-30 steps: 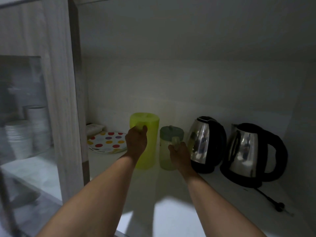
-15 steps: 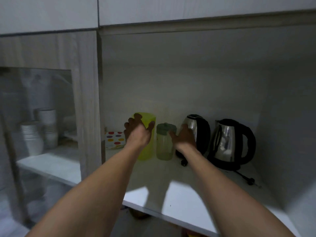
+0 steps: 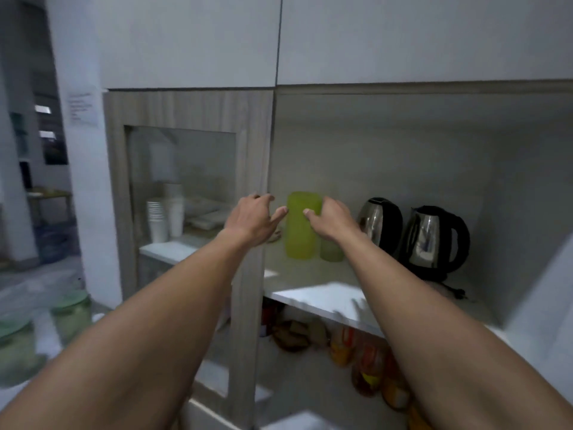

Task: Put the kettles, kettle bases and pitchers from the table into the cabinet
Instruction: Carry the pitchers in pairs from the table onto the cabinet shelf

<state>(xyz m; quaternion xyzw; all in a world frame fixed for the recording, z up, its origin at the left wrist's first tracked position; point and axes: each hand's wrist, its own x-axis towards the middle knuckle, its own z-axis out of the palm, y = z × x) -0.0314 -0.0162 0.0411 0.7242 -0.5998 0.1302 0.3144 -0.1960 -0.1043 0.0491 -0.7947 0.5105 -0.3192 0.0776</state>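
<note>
Reaching out in front of the open cabinet shelf [image 3: 313, 297], both bare hands hang in the air with nothing in them. The left hand [image 3: 252, 220] sits in front of the wooden door frame, fingers loosely spread and slightly curled, gripping nothing. The right hand [image 3: 333, 221] floats in front of the shelf opening, fingers relaxed and apart, thumb tip showing against the yellow-green pitcher [image 3: 300, 231], and from this angle I cannot tell whether it brushes it; it does not look wrapped around it.

That tall yellow-green pitcher stands upright on the shelf, towards the left of the opening. Just beside it on the right, mostly hidden behind the right wrist, is a smaller pale green pitcher [image 3: 331, 251]. Further right come two steel kettles with black handles: the first kettle [image 3: 379, 223] stands near the small pitcher, and the second kettle [image 3: 434, 240] is just beside it, closer to the right wall, with a black cord and plug [image 3: 459, 292] lying on the shelf in front.

Behind the glass door [image 3: 183, 187] on the left, stacks of white cups [image 3: 156, 221] rest on an inner shelf. Below the open shelf, blurred packets [image 3: 366, 358] in orange and red are stored. Two more green-lidded jars [image 3: 71, 315] appear, blurred, low on the left.
</note>
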